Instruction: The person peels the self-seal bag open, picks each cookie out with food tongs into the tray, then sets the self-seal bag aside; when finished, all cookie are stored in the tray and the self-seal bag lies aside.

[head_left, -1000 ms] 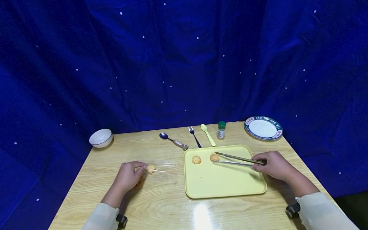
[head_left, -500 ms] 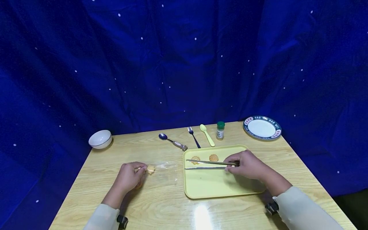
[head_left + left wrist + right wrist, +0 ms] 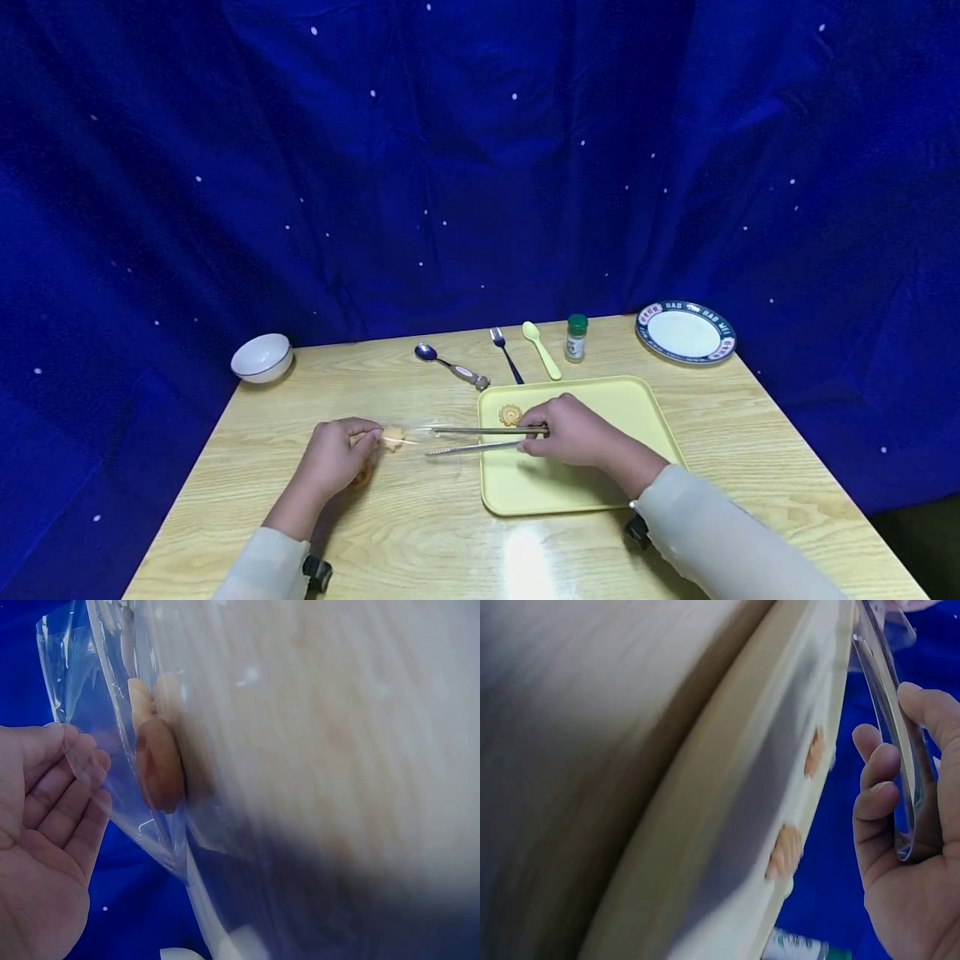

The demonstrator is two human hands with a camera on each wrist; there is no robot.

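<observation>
At the left, my left hand [image 3: 333,457] pinches the edge of a clear plastic bag [image 3: 64,667]. Inside the bag lie a pale flower-shaped cookie [image 3: 393,438] and a brown ring-shaped cookie [image 3: 160,765]. Metal tongs [image 3: 487,431] are gripped in my right hand [image 3: 573,431], which is above the yellow tray [image 3: 540,496]. The tongs' arms are spread with nothing between them, tips pointing left over the bag. One flower-shaped cookie [image 3: 510,415] shows on the tray; a swirled cookie [image 3: 785,853] is hidden by the right hand in the head view.
Behind the tray lie a dark spoon [image 3: 426,352], a fork [image 3: 506,354] and a yellow spoon [image 3: 542,350]. A green-capped shaker [image 3: 576,337] stands beside them. A white bowl [image 3: 262,358] is at the back left, a patterned plate [image 3: 726,346] at the back right.
My right hand has moved left with the tongs, off the swirled cookie and across the tray, so their tips now reach over the bag. The left hand has stayed in place.
</observation>
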